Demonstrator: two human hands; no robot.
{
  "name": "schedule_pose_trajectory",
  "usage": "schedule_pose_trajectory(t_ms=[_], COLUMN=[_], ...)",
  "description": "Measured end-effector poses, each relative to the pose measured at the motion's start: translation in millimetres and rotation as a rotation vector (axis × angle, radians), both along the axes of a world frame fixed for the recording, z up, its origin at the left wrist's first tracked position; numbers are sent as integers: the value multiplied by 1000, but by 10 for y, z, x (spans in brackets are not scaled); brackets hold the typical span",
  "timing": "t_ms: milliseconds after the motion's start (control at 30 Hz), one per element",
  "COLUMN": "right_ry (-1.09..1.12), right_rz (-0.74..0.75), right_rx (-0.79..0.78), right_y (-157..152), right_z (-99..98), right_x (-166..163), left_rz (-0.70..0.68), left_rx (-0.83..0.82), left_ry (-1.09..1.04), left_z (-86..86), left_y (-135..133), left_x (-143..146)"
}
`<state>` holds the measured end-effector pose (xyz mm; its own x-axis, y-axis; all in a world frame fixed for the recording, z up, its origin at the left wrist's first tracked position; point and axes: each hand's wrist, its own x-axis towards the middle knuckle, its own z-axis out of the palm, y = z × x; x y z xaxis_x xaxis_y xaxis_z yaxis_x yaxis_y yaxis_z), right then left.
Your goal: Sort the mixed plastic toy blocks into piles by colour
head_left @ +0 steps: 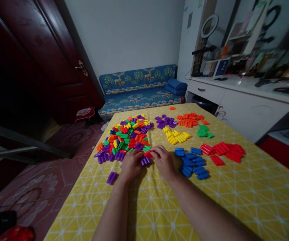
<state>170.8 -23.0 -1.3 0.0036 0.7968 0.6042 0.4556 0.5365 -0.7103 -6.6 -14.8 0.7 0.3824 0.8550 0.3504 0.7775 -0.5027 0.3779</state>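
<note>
My right hand (pixel 161 160) pinches a red plastic block (pixel 148 154) at the near edge of a mixed-colour pile of blocks (pixel 125 136). Close beside it, my left hand (pixel 131 164) has its fingers curled at the pile; what they hold, if anything, is hidden. A purple block (pixel 146 161) lies between the two hands. Further left on the tablecloth rests a separate purple block (pixel 112 178). To the right of my right hand, blue blocks (pixel 191 162) form a group.
Single-colour groups lie on the yellow table (pixel 159 207): red (pixel 224 150), green (pixel 204 131), yellow (pixel 176 135), orange (pixel 189 119) and purple (pixel 165 121). One orange block (pixel 172 108) is near the far edge. Beyond are a blue sofa (pixel 139 90) and a white dresser (pixel 245 107).
</note>
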Motion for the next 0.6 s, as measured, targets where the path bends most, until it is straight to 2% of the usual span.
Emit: schedule_pose_trajectory(t_ms=[100,200,300,400,500,600], right_ry=[51,11,-207,-374,-528,-592], right_rz=[-126,-327,-529,-652,-740,-733], right_rx=[42,36,-75,-186,-138,25], right_y=[-3,6,-16,-95,-188,-234], right_z=[184,315,278,112,-34,-73], right_x=[280,842,1541,2091,2307,2249], left_rz=[22,32,45,55,60,57], left_rx=[-17,-23,-22,-30,-36,-39], left_ry=[14,17,26,39,44,38], left_z=[6,10,15,28,38,36], left_y=[-8,-8,-3,-2,-3,0], left_x=[5,14,28,41,44,37])
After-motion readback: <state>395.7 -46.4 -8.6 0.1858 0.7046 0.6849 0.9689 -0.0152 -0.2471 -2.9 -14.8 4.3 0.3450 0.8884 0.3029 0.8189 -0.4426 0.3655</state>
